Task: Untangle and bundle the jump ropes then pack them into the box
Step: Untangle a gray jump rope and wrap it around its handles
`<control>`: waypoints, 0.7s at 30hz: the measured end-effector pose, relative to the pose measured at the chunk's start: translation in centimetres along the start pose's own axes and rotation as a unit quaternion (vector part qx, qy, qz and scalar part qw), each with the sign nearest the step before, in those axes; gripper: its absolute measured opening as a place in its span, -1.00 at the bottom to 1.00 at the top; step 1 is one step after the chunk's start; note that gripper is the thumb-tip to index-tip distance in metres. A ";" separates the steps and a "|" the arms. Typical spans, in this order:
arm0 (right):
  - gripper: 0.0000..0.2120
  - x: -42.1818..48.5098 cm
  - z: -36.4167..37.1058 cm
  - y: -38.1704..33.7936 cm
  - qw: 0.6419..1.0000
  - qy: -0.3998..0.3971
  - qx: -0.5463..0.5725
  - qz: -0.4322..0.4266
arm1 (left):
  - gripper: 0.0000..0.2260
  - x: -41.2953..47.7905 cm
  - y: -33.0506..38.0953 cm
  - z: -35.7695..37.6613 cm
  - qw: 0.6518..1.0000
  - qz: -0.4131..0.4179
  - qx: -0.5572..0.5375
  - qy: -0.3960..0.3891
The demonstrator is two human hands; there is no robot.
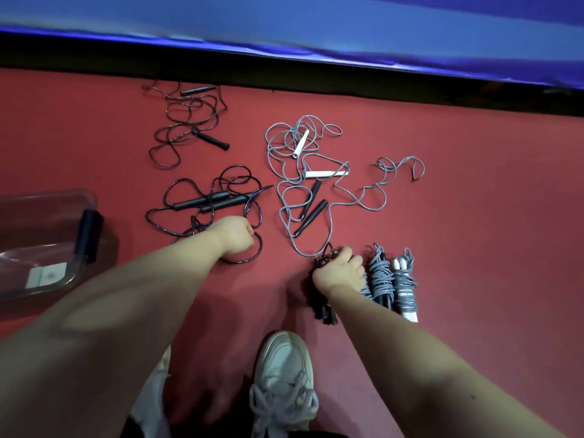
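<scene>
Gripping a loop of the black tangle [208, 203] with the left hand [235, 237], fingers curled round it; clamping a wound black bundle [322, 308] in the right hand [339, 273], fingers wrapped tight, just beside two grey bundles [380, 279] on the floor [474, 248]. Likely to cinch a knot if tugged hard, given the crossing loops; likely to unwind if the right grip slackens. Could snag the grey tangle [303, 172] nearby. Box [47, 248] at far left, well apart from the bundles; open floor to the right; mat [316, 26] edge beyond.
</scene>
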State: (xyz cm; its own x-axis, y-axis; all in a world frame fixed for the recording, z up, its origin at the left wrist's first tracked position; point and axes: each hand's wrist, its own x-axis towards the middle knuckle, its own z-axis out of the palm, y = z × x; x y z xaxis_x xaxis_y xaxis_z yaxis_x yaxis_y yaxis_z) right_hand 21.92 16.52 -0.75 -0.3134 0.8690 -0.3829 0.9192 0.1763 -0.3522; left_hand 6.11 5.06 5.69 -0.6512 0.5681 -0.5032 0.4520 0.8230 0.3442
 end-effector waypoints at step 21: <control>-0.58 9.5 7.4 -10.1 0.984 -0.083 -0.138 -0.079 | -0.77 8.3 -2.1 -4.0 0.996 0.079 0.043 -0.006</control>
State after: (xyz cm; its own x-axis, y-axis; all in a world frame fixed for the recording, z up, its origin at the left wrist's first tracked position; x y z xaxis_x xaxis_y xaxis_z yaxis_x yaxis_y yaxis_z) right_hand 7.85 19.56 -7.18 -0.4719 0.7364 -0.4848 0.8779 0.4429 -0.1818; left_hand -2.72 8.01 3.98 -0.5613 0.6896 -0.4576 0.5984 0.7202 0.3512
